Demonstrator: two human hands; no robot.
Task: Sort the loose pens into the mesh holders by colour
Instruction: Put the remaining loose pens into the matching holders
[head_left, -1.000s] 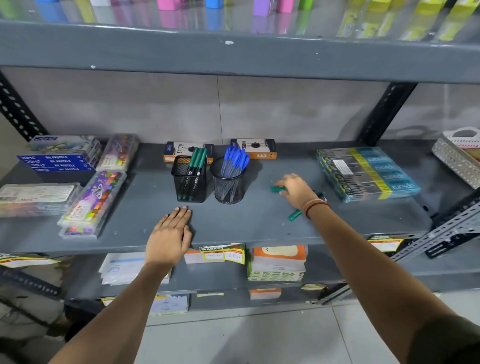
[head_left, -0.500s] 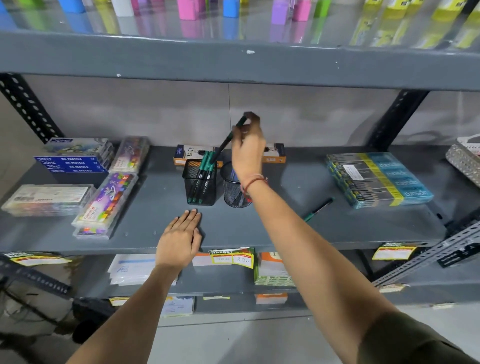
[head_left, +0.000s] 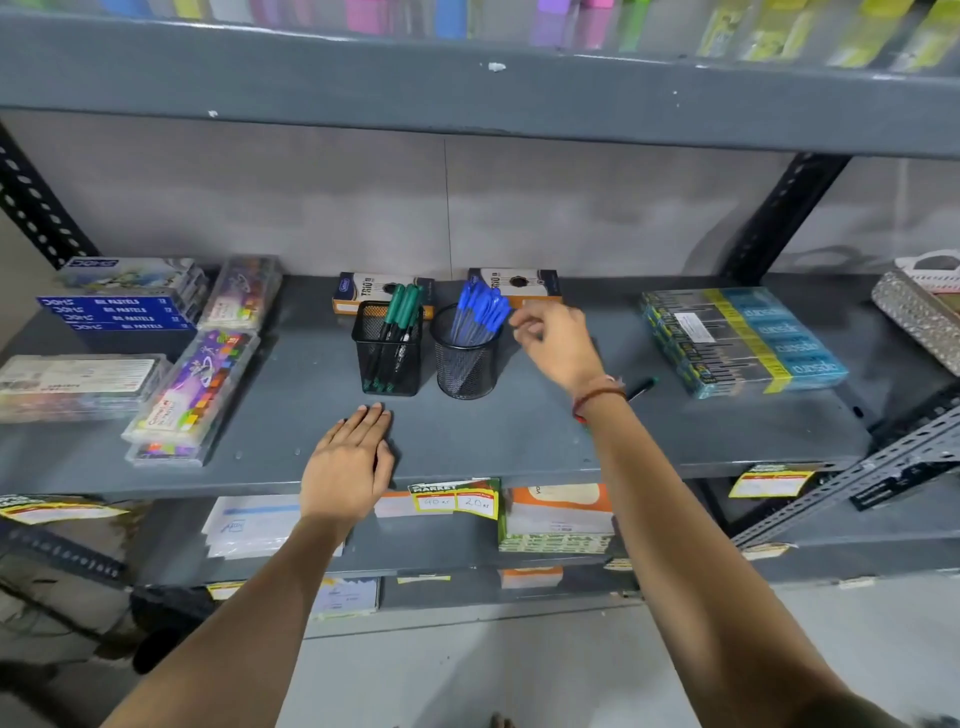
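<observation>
Left hand (head_left: 347, 465) flat, fingers spread, on shelf (head_left: 519, 431). Just beyond it: square holder (head_left: 388, 349), green pens (head_left: 400, 317); round holder (head_left: 464, 353), blue pens (head_left: 480, 312). Right hand (head_left: 558, 343) loosely curled, empty, beside them. Loose green pen (head_left: 643, 387) right of its wrist.

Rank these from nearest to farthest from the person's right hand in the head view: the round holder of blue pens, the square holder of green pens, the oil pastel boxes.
From the right hand:
1. Round holder of blue pens, just to its left.
2. Square holder of green pens, further left.
3. Oil pastel boxes, far left of the shelf.
</observation>
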